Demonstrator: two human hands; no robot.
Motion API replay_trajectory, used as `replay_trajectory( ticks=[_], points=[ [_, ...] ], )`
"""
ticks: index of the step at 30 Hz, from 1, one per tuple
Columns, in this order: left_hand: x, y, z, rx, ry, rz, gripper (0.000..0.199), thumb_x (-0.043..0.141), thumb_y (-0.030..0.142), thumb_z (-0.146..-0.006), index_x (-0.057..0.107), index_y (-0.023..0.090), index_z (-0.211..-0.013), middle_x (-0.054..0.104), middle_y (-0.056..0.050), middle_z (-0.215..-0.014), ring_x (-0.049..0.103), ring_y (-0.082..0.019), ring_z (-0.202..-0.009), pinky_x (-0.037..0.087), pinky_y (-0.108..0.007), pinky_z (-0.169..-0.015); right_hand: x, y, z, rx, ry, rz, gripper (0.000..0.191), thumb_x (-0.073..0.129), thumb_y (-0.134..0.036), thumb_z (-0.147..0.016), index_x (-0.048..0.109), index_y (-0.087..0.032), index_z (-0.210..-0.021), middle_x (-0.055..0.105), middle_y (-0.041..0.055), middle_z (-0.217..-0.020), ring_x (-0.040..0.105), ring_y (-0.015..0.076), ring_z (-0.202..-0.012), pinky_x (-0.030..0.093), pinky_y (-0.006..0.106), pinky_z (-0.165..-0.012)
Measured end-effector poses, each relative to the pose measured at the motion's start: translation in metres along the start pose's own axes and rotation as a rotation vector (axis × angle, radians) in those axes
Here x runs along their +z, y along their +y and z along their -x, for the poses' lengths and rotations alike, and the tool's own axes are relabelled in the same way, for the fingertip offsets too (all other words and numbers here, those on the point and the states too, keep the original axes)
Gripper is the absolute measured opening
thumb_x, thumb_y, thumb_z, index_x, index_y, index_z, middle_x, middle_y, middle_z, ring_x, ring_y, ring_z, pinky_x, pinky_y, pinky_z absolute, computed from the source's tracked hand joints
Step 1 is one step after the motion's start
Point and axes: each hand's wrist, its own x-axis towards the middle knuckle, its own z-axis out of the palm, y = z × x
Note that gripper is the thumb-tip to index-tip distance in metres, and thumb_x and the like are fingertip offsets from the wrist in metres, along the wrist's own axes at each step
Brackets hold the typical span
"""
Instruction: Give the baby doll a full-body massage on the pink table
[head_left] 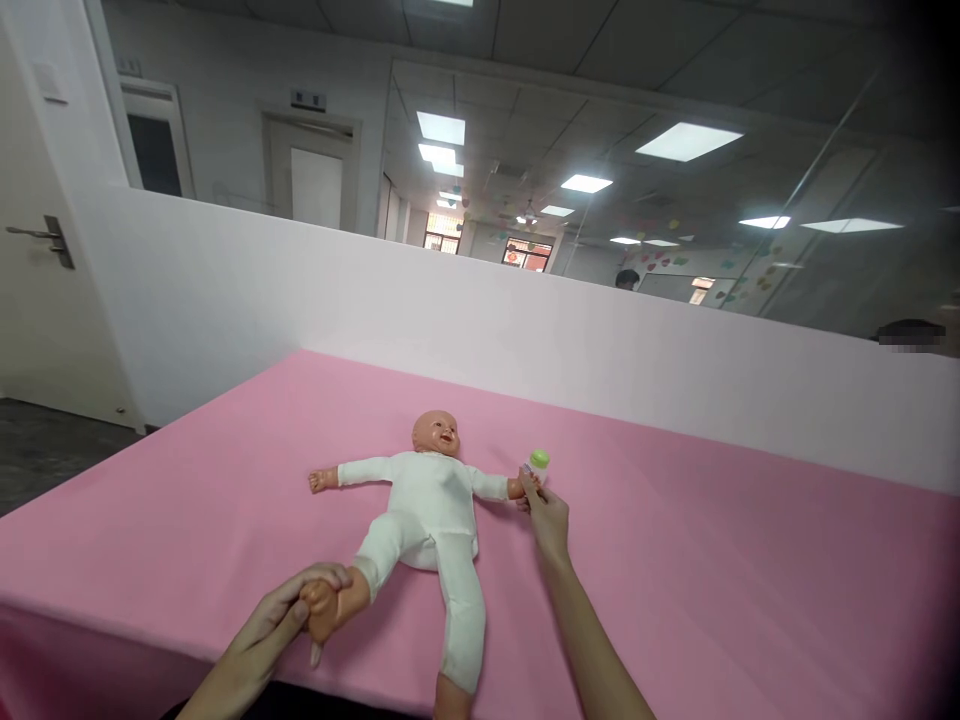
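Note:
A baby doll [431, 500] in a white suit lies on its back on the pink-covered table, arms spread wide. My left hand [274, 625] is wrapped round the doll's bare foot [322, 605] near the front edge. With its fingers closed on the doll's hand [515, 488], my right hand [546, 515] is at the end of the outstretched arm. Right behind those fingers shows a small bottle [539, 460] with a green top; its lower part is hidden, and whether my fingers touch it I cannot tell.
Pink cloth covers the table [712, 560], which meets a low white wall [487, 320] at the back. Above that wall is glass, with ceiling lights and the tops of two people's heads beyond. A door with a metal handle [56, 242] stands at the left.

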Motion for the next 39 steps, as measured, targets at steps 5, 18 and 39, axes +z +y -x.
replay_trajectory(
  ticks=[5,18,39],
  points=[
    [0.036,0.039,-0.041,0.096,-0.094,0.043,0.048,0.060,0.060,-0.094,0.074,0.020,-0.116,0.069,-0.013,-0.126,0.067,-0.027,-0.105,0.053,-0.036,-0.099,0.037,-0.037,0.019,-0.132,-0.125,-0.014,0.052,0.077,-0.068,-0.074,0.069,-0.016,-0.071,0.063,0.0023,-0.058,0.058,0.0173,-0.055,0.048,0.028,-0.057],
    [0.078,0.035,-0.076,0.101,-0.335,0.088,0.042,0.056,0.052,-0.100,0.069,0.021,-0.126,0.064,-0.014,-0.131,0.061,-0.015,-0.074,0.053,-0.033,-0.076,0.056,-0.024,0.027,-0.164,-0.210,0.016,0.053,0.074,-0.069,-0.076,0.067,-0.017,-0.074,0.065,0.0029,-0.062,0.059,0.0181,-0.057,0.047,0.028,-0.055],
    [0.001,-0.008,0.018,-0.060,0.020,-0.035,0.050,0.066,0.063,-0.088,0.077,0.026,-0.119,0.068,-0.009,-0.135,0.055,-0.034,-0.133,0.043,-0.043,-0.116,-0.004,0.006,-0.002,0.038,0.043,0.036,0.059,0.079,-0.073,-0.065,0.071,-0.014,-0.063,0.068,0.0078,-0.058,0.063,0.0215,-0.057,0.051,0.032,-0.057]
  ],
)
